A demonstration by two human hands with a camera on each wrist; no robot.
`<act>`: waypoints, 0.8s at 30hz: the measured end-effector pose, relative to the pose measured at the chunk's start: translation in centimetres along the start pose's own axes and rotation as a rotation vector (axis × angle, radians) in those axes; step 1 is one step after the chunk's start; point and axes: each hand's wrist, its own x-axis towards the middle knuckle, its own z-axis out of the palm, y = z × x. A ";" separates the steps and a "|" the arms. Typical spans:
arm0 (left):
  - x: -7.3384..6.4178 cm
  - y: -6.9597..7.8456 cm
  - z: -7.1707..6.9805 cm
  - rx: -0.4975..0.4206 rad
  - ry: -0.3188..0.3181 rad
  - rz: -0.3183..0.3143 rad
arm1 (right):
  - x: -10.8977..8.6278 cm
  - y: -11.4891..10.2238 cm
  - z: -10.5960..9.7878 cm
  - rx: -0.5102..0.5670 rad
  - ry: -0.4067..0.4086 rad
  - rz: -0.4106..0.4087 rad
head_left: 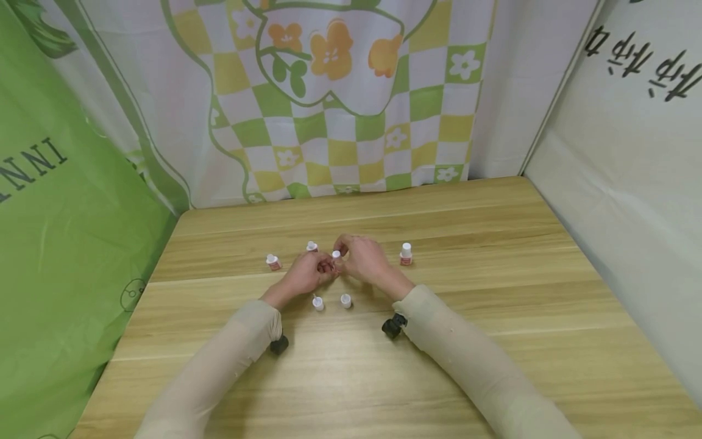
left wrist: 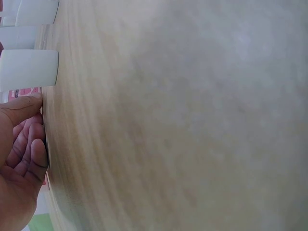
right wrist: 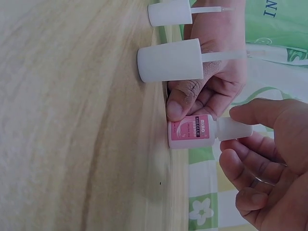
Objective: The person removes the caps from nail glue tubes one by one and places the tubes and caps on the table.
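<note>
A small nail glue bottle [right wrist: 192, 132] with a pink label stands upright on the table between the two hands. My left hand [head_left: 305, 273] holds it low down, with the thumb [right wrist: 177, 108] against its base in the right wrist view. My right hand [head_left: 366, 259] has thumb and fingers at the white cap [right wrist: 237, 129] on top of that bottle, pinching it. Nearer to me, two loose white brush caps, one on the left [head_left: 318, 303] and one on the right [head_left: 346, 300], stand with their brushes pointing up.
Left of the hands is a bottle [head_left: 273, 263] with a pinkish label; another bottle [head_left: 312, 246] stands partly hidden behind the left hand. To the right is a bottle [head_left: 406, 254] with its white cap on. Curtains surround the wooden table [head_left: 493, 292] at back and sides.
</note>
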 end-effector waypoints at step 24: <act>0.0 -0.3 0.2 -0.039 0.014 0.007 | 0.0 -0.5 -0.7 0.015 0.077 -0.033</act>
